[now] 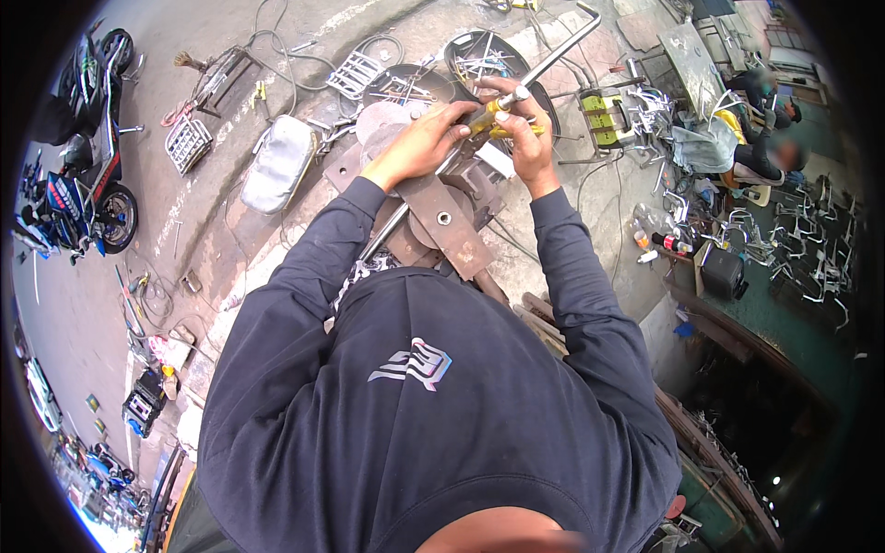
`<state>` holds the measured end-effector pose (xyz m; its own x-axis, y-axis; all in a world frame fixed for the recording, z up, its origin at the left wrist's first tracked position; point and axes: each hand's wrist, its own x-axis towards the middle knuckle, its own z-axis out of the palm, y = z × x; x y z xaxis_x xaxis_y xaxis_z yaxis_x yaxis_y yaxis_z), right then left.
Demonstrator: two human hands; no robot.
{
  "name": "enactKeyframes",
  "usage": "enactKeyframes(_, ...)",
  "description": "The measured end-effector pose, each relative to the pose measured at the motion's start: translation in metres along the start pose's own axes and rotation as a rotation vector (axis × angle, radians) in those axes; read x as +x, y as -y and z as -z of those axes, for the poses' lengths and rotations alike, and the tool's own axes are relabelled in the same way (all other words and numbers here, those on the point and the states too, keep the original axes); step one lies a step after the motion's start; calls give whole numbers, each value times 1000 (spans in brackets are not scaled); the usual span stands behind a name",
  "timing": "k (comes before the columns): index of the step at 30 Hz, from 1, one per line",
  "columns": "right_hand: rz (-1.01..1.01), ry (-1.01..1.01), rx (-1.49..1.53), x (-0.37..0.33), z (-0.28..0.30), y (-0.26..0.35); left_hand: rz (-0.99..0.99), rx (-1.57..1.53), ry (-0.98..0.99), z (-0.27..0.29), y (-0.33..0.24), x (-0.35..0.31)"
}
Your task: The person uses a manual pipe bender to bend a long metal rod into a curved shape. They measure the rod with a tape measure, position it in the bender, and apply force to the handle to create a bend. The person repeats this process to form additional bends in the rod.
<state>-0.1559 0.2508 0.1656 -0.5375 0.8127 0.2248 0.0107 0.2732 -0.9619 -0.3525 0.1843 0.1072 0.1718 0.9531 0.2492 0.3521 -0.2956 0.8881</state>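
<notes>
A long shiny metal tube (562, 51), bent at its far end, runs slantwise across a rusty steel bending fixture (442, 221) in front of me. My left hand (424, 143) is closed at the tube, its fingertips against a worn yellow cylindrical piece (481, 120) lying along it. On the other side, my right hand (528, 138) has its fingers curled around a yellow-handled tool (502, 132) at the same spot. The tool's exact kind is hidden by the fingers. Between the hands shows a round silver end (522, 93).
Black trays (479, 46) of hand tools lie just beyond the fixture. A worn silver seat pad (279, 164) and metal racks (187, 145) are on the ground at left, near a parked motorcycle (92, 198). A green metal stand (602, 118), cables and seated people are at right.
</notes>
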Motion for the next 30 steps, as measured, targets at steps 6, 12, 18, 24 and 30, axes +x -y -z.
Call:
enactKeyframes(6,62,-287,417,-55,30,35,218,-270,-143,14,-23,20)
enactKeyframes(12,51,-388,-26,-63,38,99,-456,225,4,74,-78,56)
enactKeyframes(18,225,-138,-659,-58,13,145,-439,352,210,112,-133,21)
enactKeyframes(24,199,-35,-799,-88,-8,133,-433,423,202,120,-134,-17)
enactKeyframes(30,-537,76,-62,-108,-15,128,-462,567,189,115,-136,-44)
